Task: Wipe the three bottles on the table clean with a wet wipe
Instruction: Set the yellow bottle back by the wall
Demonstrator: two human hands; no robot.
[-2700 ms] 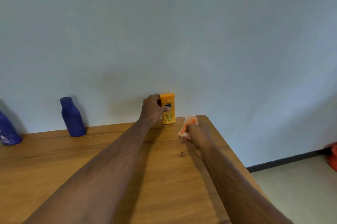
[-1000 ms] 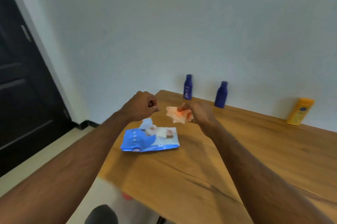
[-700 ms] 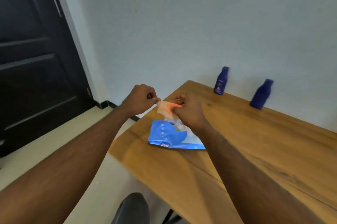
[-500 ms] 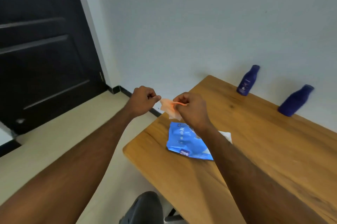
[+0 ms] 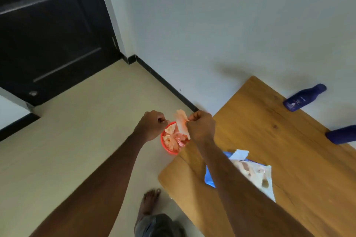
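Hanging over one red bin (image 5: 167, 148) of used wipes on the floor, one wet wipe (image 5: 182, 123) is pinched by the right hand (image 5: 201, 128); left hand (image 5: 153, 125) clenched, nothing held. One wipe pack (image 5: 256, 176) and two blue bottles (image 5: 304, 98) are seen on the table (image 5: 289, 150).

Pale wall (image 5: 221, 15), dark door (image 5: 48, 30), beige floor (image 5: 81, 140).
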